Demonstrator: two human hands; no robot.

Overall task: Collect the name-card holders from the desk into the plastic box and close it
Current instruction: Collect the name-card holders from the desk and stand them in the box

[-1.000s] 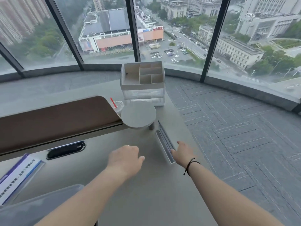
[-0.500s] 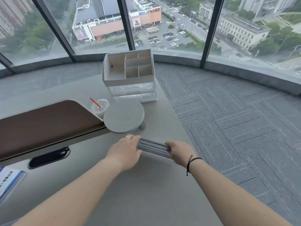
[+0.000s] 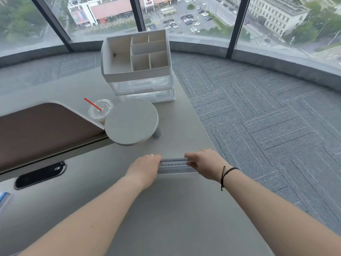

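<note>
A stack of clear name-card holders [image 3: 173, 165] lies crosswise just above the grey desk [image 3: 166, 209], gripped at both ends. My left hand [image 3: 143, 168] closes on its left end and my right hand [image 3: 203, 163], with a black cord at the wrist, closes on its right end. Only the middle strip of the holders shows between the hands. Another name-card holder with a blue and white card [image 3: 2, 197] peeks in at the left edge. The plastic box is out of view.
Beyond the hands stand a round white stand [image 3: 131, 121], a lidded cup with a red straw [image 3: 99, 109] and a white drawer organiser [image 3: 138, 65]. A brown panel [image 3: 42, 130] and a black cable slot [image 3: 39, 175] lie left. The desk's right edge drops to carpet [image 3: 267, 117].
The holders lay lengthwise by the desk's right edge with only my right hand on them. Both hands then took hold and turned them crosswise. The view has shifted right, losing the box.
</note>
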